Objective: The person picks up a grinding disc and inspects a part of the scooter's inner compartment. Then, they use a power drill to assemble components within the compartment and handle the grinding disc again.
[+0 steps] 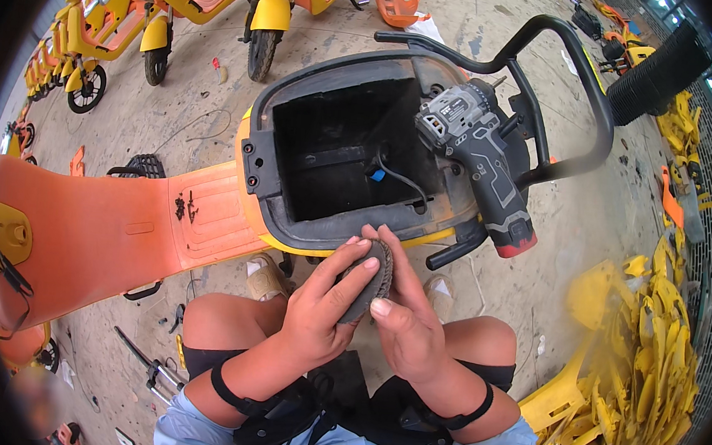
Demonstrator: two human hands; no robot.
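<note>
Between my two hands, in front of the scooter body, is a dark grey round disc (pixel 383 276) with a ridged rim, tilted on its edge. My left hand (pixel 316 307) lies along its left face with the fingers closed against it. From the right, my right hand (pixel 411 323) grips it, thumb on the near edge and fingers behind. What the disc is made for cannot be made out. Just beyond stands an orange and yellow scooter with an open black storage box (pixel 328 153). A grey and black cordless drill (pixel 475 140) with a red base rests across the box's right end.
Small dark screws (pixel 182 206) lie on the orange footboard (pixel 215 211). A black tubular rail (pixel 602 125) rises at the scooter's right end. Yellow panels (pixel 619 385) are heaped at the right. Parked scooters (pixel 268 15) line the far left. A blue-tipped cable (pixel 378 175) lies inside the box.
</note>
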